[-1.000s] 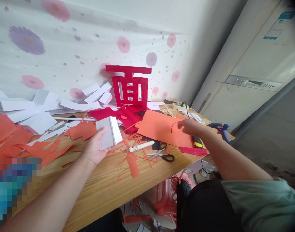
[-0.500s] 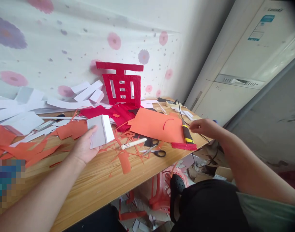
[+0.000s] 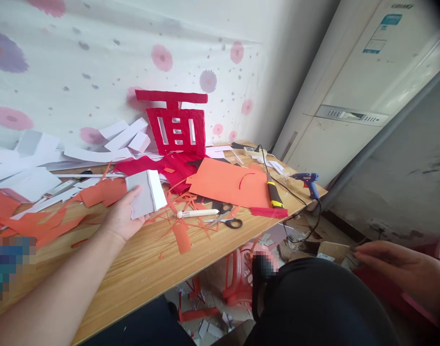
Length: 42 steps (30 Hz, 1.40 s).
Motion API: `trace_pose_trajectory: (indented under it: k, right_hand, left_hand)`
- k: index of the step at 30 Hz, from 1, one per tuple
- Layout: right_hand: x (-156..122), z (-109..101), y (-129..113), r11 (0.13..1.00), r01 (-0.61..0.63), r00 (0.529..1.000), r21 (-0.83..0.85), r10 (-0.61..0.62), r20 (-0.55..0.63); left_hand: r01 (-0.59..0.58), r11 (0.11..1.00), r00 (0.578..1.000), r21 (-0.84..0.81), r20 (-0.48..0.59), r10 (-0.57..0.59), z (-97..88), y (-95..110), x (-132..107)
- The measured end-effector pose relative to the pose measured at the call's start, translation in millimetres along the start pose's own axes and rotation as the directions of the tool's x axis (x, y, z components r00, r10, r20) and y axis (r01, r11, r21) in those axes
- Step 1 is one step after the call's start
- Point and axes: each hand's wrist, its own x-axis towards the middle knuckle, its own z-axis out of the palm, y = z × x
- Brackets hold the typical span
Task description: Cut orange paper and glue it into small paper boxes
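In the left hand (image 3: 123,217), card (image 3: 142,194) is held; well apart, the right hand (image 3: 409,273), grip unclear, has been withdrawn, seemingly pausing work.

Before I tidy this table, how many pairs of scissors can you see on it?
1. The scissors lie on the table, right of the white piece in the left hand, beside the pen. Others may be hidden under the paper scraps.

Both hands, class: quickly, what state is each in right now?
Left hand: closed, holding a grey-and-white card piece.
Right hand: partly curled; whether it holds anything cannot be told.
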Motion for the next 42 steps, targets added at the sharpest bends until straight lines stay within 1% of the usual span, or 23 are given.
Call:
trace_pose_trajectory:
  k: [2, 3, 4, 5, 7, 8, 9, 10, 11, 12, 14, 16, 19, 22, 23, 25, 27, 30, 33, 35, 38, 40, 42]
  right_hand:
    - [13, 2, 1, 0.994, -0.075, 0.996, -0.085, 0.071, -0.059]
    - [22, 5, -6, 0.987, -0.080, 0.994, -0.141, 0.068, -0.084]
    - [31, 9, -17, 0.978, -0.049, 0.994, -0.201, 0.027, -0.110]
    - [40, 14, -32, 0.967, 0.028, 0.990, -0.253, -0.061, -0.128]
    - [57, 26, -68, 0.914, 0.288, 0.943, -0.285, -0.322, -0.082]
    - [65, 32, -88, 0.898, 0.323, 0.933, -0.298, -0.356, -0.061]
    - [73, 38, -108, 0.898, 0.288, 0.938, -0.331, -0.334, -0.089]
    - [82, 45, -128, 0.878, 0.279, 0.940, -0.388, -0.333, -0.077]
    - [90, 53, -147, 0.833, 0.332, 0.917, -0.442, -0.395, -0.056]
    - [98, 62, -166, 0.800, 0.403, 0.895, -0.444, -0.445, 0.011]
    - [114, 88, -201, 0.736, 0.531, 0.839, -0.419, -0.526, 0.139]
    - [125, 123, -230, 0.678, 0.623, 0.781, -0.390, -0.571, 0.255]
    - [129, 184, -261, 0.613, 0.695, 0.718, -0.375, -0.610, 0.334]
    - [124, 232, -274, 0.586, 0.710, 0.703, -0.391, -0.616, 0.354]
    - [123, 242, -275, 0.584, 0.708, 0.706, -0.398, -0.612, 0.357]
    - [123, 253, -275, 0.587, 0.698, 0.715, -0.410, -0.599, 0.360]
    - [126, 255, -275, 0.597, 0.690, 0.723, -0.409, -0.587, 0.364]
    - [132, 246, -275, 0.624, 0.688, 0.726, -0.371, -0.590, 0.355]
    - [139, 231, -274, 0.674, 0.673, 0.740, -0.305, -0.616, 0.271]
    - [146, 218, -272, 0.723, 0.644, 0.764, -0.250, -0.629, 0.148]
    - [160, 195, -271, 0.804, 0.578, 0.793, -0.138, -0.594, -0.137]
    - [170, 177, -273, 0.824, 0.565, 0.769, -0.036, -0.542, -0.338]
    - [175, 161, -275, 0.809, 0.586, 0.709, 0.048, -0.484, -0.512]
  left_hand:
    - [-0.022, 1.000, 0.998, -0.008, 0.053, 0.022, -0.5, -1, -1]
    - [-0.032, 0.999, 0.996, -0.013, 0.083, 0.033, -0.9, -2, -2]
    - [-0.030, 0.999, 0.995, -0.017, 0.095, 0.032, -1.4, -3, -2]
    - [-0.024, 0.999, 0.995, -0.027, 0.094, 0.027, -1.9, -3, -2]
    - [-0.009, 0.998, 0.997, -0.056, 0.076, 0.013, -2.8, -3, -2]
    - [-0.006, 0.997, 0.998, -0.071, 0.060, 0.010, -3.2, -4, -1]
    - [-0.007, 0.997, 0.999, -0.083, 0.051, 0.011, -3.6, -4, 0]
    - [-0.009, 0.996, 0.999, -0.089, 0.049, 0.014, -4.1, -5, 1]
    - [-0.013, 0.996, 0.998, -0.093, 0.052, 0.018, -4.7, -5, 2]
    - [-0.016, 0.995, 0.998, -0.094, 0.054, 0.021, -5.5, -5, 4]
    - [-0.007, 0.997, 0.998, -0.075, 0.067, 0.012, -7.0, -6, 5]
    - [0.012, 0.999, 0.997, -0.038, 0.082, -0.009, -8.1, -5, 5]
    - [0.042, 0.999, 0.997, -0.010, 0.071, -0.041, -8.4, -4, 3]
    - [0.051, 0.998, 0.996, -0.036, 0.071, -0.048, -8.4, -3, 2]
    - [0.052, 0.998, 0.996, -0.048, 0.078, -0.048, -8.6, -3, 3]
    - [0.051, 0.996, 0.996, -0.070, 0.080, -0.045, -9.4, -3, 4]
    - [0.059, 0.995, 0.996, -0.077, 0.075, -0.053, -10.2, -3, 5]
    - [0.064, 0.995, 0.996, -0.079, 0.065, -0.059, -10.8, -2, 6]
    - [0.059, 0.995, 0.998, -0.075, 0.040, -0.056, -10.9, -1, 6]
    - [0.062, 0.996, 0.997, -0.063, 0.038, -0.060, -10.9, -1, 6]
    - [0.059, 0.995, 0.998, -0.077, 0.039, -0.056, -10.6, -2, 5]
    - [0.053, 0.994, 0.998, -0.094, 0.047, -0.048, -10.1, -2, 4]
    - [0.050, 0.993, 0.996, -0.109, 0.084, -0.041, -9.6, -2, 4]
